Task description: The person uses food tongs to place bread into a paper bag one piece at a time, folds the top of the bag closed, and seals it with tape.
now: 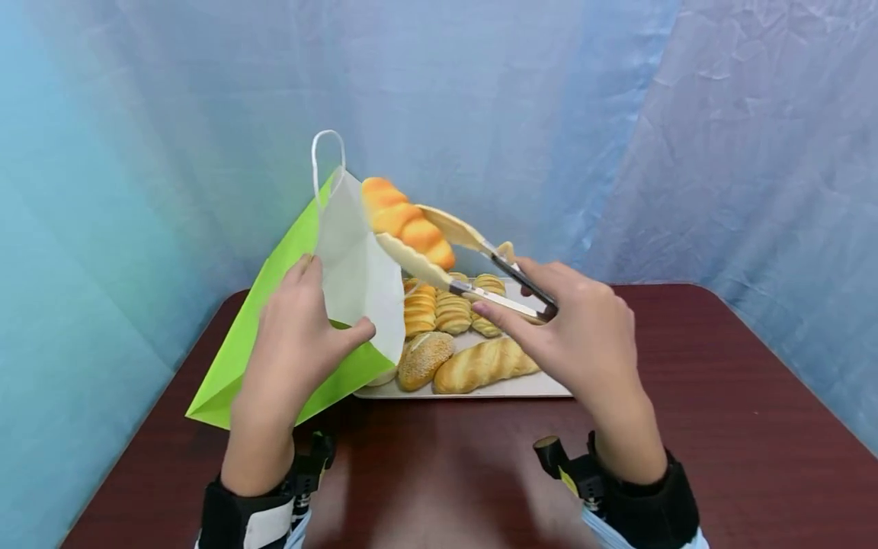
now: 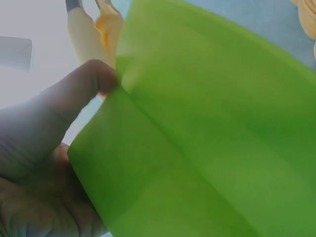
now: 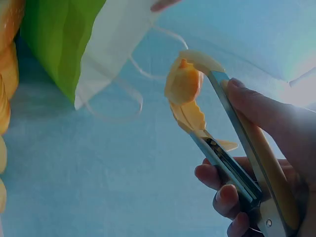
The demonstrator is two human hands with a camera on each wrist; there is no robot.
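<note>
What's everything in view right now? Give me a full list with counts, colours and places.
paper bag: one, green outside, white inside, tilted open at table left
tongs: one, cream tips, metal arms, at the bag mouth
bread roll: one, orange-gold, clamped in tongs
tray: one, pale, table centre
loaves on tray: several, golden, exact count unclear
table: one, dark red wood
backdrop: blue cloth
left hand: holds bag edge
right hand: grips tongs

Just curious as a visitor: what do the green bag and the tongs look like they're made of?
The green bag looks like matte paper: sharp creases, white inside, twisted white handle. The tongs seem to be shiny metal arms with cream, probably plastic tips; the right hand squeezes them on an orange ridged bread roll.
</note>
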